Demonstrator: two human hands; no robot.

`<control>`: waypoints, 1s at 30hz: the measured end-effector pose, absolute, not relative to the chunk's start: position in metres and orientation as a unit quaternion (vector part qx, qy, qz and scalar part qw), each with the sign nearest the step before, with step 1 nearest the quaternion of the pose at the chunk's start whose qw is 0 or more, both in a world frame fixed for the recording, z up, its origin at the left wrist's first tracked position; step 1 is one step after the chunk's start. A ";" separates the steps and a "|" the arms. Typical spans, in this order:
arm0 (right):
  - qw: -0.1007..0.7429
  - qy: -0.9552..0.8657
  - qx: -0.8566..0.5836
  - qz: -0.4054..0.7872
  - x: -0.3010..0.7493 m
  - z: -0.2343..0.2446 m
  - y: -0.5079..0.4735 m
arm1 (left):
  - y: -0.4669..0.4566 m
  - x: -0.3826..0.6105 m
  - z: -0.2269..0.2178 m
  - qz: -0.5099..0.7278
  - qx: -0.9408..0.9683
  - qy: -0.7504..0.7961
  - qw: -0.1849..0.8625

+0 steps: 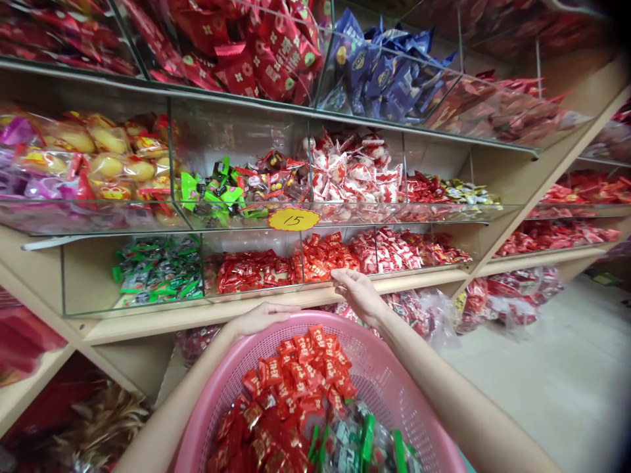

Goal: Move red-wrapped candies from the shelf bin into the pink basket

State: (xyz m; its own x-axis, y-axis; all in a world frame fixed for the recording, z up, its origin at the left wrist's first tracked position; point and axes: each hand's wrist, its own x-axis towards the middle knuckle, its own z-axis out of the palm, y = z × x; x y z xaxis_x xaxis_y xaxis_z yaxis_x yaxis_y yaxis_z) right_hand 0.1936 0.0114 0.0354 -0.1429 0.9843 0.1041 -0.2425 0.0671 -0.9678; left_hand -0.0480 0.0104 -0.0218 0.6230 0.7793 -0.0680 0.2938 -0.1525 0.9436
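Lower centre: I see left hand clamped over the far rim of pink basket, which holds red sweets and green sweets. Just right of it, right hand is open and empty, fingertips on the front lip of red-sweet bin, below yellow tag.

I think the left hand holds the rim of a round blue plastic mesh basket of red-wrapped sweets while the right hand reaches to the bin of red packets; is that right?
Not quite: the head view shows the round plastic mesh basket is pink, not blue. Otherwise yes: the left hand holds its rim and the right hand reaches to the bin of red packets.
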 end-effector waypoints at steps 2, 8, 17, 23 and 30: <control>0.515 -0.516 -0.357 0.585 0.190 0.035 0.006 | 0.011 -0.048 -0.022 0.226 0.727 0.368 0.534; 0.483 -0.594 -0.351 0.539 0.185 0.027 -0.003 | 0.008 -0.047 -0.020 0.231 0.714 0.365 0.551; 0.513 -0.677 -0.308 0.428 0.180 0.027 -0.022 | 0.007 -0.048 -0.019 0.225 0.716 0.366 0.551; 0.495 -0.819 -0.249 0.148 0.184 0.030 -0.037 | 0.005 -0.046 -0.016 0.233 0.700 0.359 0.573; 0.449 -0.873 -0.183 0.047 0.187 0.027 -0.043 | 0.004 -0.044 -0.016 0.244 0.716 0.360 0.545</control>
